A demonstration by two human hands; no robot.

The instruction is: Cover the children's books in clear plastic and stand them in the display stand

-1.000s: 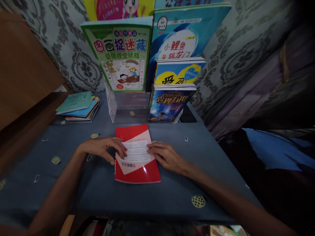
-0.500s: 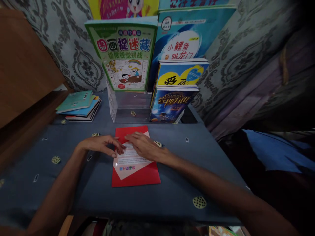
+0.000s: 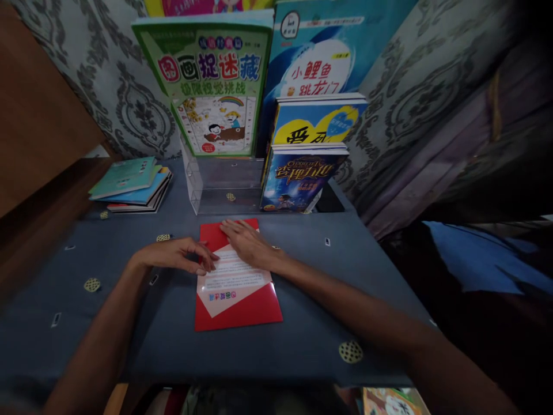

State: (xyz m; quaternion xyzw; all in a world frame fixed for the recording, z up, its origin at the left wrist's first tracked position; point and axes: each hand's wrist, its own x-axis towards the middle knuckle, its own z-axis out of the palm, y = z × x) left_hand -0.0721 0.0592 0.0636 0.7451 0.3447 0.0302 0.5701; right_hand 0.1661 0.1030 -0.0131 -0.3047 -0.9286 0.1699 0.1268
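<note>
Red booklet: a thin, rectangular, glossy red paper booklet with a slanted pale text panel [image 3: 237,285] is lying flat on the dark blue cloth-covered counter [image 3: 311,334]; its long axis is running near to far.
Right hand: the right hand [image 3: 248,245] is lying palm-down across the booklet's far half; fingers extending leftward, grip not closing on anything.
Left hand: the left hand [image 3: 179,256] is curving over the left edge, thumb and fingers standing apart; contact at the fingertips, cannot tell.
Bearing: the booklet is lying beneath the right hand, the nearer one, and mostly to the right of the left hand.
Booklet print: coloured title is facing upside down, apparently 图画捉迷藏; paragraphs too small.
Green picture-puzzle book [image 3: 216,86]: standing at far left of the clear plastic stand [image 3: 193,190], showing 成语经典篇, 图画捉迷藏, 极限视觉挑战.
Teal-blue paperback [image 3: 317,69]: standing far right, reading 小鲤鱼跳龙门.
Yellow-and-blue book [image 3: 289,124]: showing 爱, the rest being partly covered.
Dark blue book [image 3: 298,178]: standing in front, reading 查理九世.
</note>
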